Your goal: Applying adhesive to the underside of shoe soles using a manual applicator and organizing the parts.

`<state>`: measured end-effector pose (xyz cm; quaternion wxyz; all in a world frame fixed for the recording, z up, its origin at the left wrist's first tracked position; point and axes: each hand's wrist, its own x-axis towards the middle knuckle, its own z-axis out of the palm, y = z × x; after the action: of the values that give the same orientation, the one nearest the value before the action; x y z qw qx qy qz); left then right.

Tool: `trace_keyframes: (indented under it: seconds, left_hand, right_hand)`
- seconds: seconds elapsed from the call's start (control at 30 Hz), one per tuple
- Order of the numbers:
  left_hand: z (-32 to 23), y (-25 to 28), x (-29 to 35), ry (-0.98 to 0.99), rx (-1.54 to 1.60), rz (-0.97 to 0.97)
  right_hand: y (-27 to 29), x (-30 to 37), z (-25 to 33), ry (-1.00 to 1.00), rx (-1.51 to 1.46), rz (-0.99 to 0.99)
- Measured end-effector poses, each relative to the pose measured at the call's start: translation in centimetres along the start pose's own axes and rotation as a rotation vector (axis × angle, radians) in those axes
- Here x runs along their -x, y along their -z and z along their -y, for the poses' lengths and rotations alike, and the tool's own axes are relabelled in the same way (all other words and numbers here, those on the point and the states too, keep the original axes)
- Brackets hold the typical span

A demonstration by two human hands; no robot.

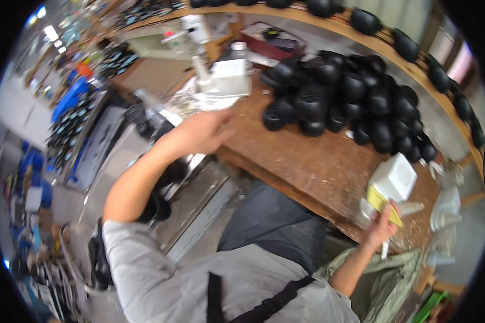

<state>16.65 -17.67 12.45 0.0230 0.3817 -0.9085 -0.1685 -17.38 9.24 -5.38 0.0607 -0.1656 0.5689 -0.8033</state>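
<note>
My left hand (pixel 205 131) hovers over the left end of the brown workbench (pixel 296 161), somewhat blurred. Its fingers look apart, with nothing seen between them. Just beyond it stands a white box-shaped container (pixel 230 78) on some paper. My right hand (pixel 381 229), at the bench's near right edge, is closed on a flat yellow piece (pixel 383 205), whose material I cannot make out. Right behind that piece is another white box-shaped container (pixel 396 177). A big pile of black rounded shoe-like pieces (pixel 353 97) covers the back of the bench.
A wooden shelf (pixel 337 20) carrying more black pieces curves along the back. A dark red tray (pixel 273 40) and a clear bottle with a white cap (pixel 238 51) stand at the back left. Below my right arm hangs a greenish sack (pixel 385 288). Cluttered racks fill the far left.
</note>
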Motion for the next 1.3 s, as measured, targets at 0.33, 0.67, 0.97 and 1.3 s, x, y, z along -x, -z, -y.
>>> trace_keyframes:
  seconds: [0.33, 0.67, 0.97, 1.3]
  left_hand:
    - [17.0, -1.1, 7.2, 0.772, 0.451, -0.134]
    - [0.4, -4.9, 1.0, 0.128, 0.964, -0.473]
    - [-10.4, -6.7, -24.6, 0.131, 0.522, -0.400]
    - [-12.3, -5.7, -26.0, 0.201, 0.537, -0.379]
  right_hand:
    - [7.3, -2.4, 0.8, 0.037, 0.023, 0.069]
    - [3.0, -0.1, 2.9, -0.014, -0.128, 0.146]
    - [5.9, 0.4, 5.0, 0.031, 0.003, 0.133]
    - [4.6, 0.3, 6.1, -0.027, 0.239, 0.290]
